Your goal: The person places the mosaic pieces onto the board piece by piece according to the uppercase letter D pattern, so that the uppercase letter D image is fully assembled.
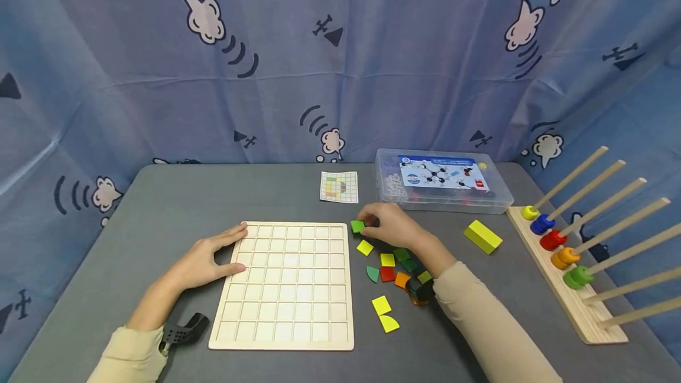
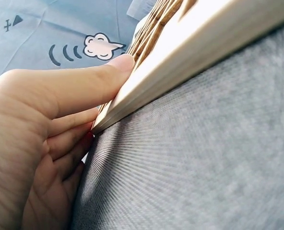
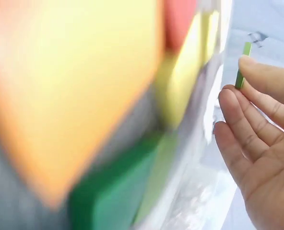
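A pale wooden grid board lies flat in front of me. My left hand rests at its upper left side; the thumb lies straight on the raised edge and the other fingers touch near the corner. My right hand pinches a light green tile between thumb and fingertips, off the board's upper right corner. In the right wrist view the same green tile shows edge-on in the pinch. Below that hand lie loose tiles: a yellow square, a red square and a green quarter-round.
A small printed pattern card lies behind the board. At the back right sits a clear plastic case. A yellow block lies before it. A wooden rack with pegs and coloured rings stands at the right edge.
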Motion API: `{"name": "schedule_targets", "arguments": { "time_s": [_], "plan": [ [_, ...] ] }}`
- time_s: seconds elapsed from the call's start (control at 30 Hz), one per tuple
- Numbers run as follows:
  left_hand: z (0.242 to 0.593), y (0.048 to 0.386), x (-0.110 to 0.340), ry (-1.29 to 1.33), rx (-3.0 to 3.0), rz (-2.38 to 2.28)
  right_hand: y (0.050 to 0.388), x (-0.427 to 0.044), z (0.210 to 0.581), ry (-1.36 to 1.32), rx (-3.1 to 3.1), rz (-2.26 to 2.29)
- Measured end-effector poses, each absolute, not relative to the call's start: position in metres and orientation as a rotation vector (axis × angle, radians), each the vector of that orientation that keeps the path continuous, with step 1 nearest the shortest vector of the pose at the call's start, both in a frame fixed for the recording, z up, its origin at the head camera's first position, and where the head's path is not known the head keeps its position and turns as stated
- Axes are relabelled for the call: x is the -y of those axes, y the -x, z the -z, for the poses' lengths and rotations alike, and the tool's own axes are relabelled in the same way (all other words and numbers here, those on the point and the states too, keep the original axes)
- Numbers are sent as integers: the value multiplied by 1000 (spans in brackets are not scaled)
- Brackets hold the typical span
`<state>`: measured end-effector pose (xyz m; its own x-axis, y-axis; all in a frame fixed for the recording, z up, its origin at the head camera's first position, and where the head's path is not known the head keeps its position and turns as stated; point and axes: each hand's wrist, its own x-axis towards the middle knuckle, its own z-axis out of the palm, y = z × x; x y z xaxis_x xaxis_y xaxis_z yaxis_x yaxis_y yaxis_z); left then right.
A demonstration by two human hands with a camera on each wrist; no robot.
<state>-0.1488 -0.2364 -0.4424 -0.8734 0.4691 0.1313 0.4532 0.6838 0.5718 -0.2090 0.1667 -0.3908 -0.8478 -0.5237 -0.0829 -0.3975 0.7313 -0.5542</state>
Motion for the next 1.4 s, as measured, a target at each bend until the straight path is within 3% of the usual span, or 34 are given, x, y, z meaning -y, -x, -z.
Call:
{"name": "schedule_targets", "arguments": {
  "time_s": [0.63,1.0,1.4],
  "plan": [
    [445,148,236,-743,-2862,-1014,186,-80,386,1001,-2728,849],
    [443,149,236,-688,-2857,-959,191,-14,378,946,-2657,758],
    [446,150,237,-694,-2871,-995,198,13,391,935,-2671,542]
  ]
}}
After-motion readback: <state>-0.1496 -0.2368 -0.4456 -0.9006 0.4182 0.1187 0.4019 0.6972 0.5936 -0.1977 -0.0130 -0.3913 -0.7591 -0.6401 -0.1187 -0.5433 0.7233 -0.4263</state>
